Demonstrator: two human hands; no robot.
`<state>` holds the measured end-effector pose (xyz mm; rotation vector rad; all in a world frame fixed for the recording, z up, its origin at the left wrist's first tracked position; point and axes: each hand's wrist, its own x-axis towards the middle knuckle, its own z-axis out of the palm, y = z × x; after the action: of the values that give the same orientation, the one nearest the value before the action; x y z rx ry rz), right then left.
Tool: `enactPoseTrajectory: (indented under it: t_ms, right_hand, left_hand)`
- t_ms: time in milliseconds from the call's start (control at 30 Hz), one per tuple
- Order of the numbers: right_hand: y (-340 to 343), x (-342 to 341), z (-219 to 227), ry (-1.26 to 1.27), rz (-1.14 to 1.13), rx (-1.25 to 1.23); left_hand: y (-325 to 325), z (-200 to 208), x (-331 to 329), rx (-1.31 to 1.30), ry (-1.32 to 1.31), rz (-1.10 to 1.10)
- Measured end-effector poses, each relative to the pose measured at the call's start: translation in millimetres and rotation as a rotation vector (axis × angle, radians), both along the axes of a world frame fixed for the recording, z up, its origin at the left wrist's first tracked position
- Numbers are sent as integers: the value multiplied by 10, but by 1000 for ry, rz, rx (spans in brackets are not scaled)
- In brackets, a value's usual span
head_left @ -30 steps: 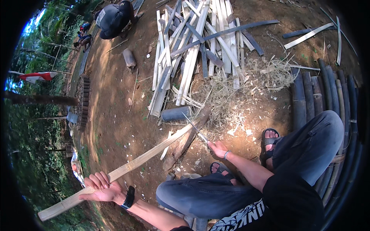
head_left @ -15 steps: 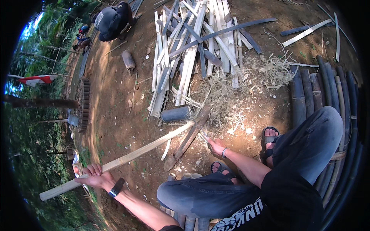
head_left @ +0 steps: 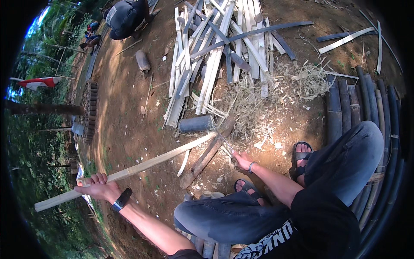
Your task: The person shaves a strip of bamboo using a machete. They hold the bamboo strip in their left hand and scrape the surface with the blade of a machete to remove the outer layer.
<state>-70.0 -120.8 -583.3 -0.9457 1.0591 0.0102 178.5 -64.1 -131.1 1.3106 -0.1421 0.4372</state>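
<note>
My left hand is closed around a long, pale split bamboo strip, gripped some way in from its left end. The strip's far end rests on a rough wooden log lying slantwise on the ground. In my right hand is a knife, its handle mostly hidden by the fingers. Its thin blade points up and left to the log, close to the strip's end. Whether blade and strip touch, I cannot tell. A short dark bamboo piece lies just beyond the log.
Beyond the log lies a heap of split bamboo strips, with curly shavings around it. Dark bamboo poles form a platform at right. A person bends over at the far left. Sandalled feet are below my right hand.
My left hand has moved slightly left and up, carrying the strip with it, so its tip sits further left on the log. My right hand with the knife has barely moved.
</note>
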Motion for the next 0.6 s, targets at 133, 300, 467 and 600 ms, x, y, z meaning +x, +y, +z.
enactPoseTrajectory:
  t_ms: [133, 300, 467, 600]
  right_hand:
    - [-2, 198, 360, -32, 6, -18]
    - [-71, 120, 58, 64, -50, -24]
    - [153, 257, 158, 1, 94, -442]
    - [-87, 250, 58, 108, -8, 8]
  left_hand:
    - [-88, 66, -43, 0, -4, 34]
    - [-185, 48, -37, 5, 8, 28]
    - [-131, 55, -29, 3, 2, 54]
    - [-59, 74, 11, 49, -26, 66]
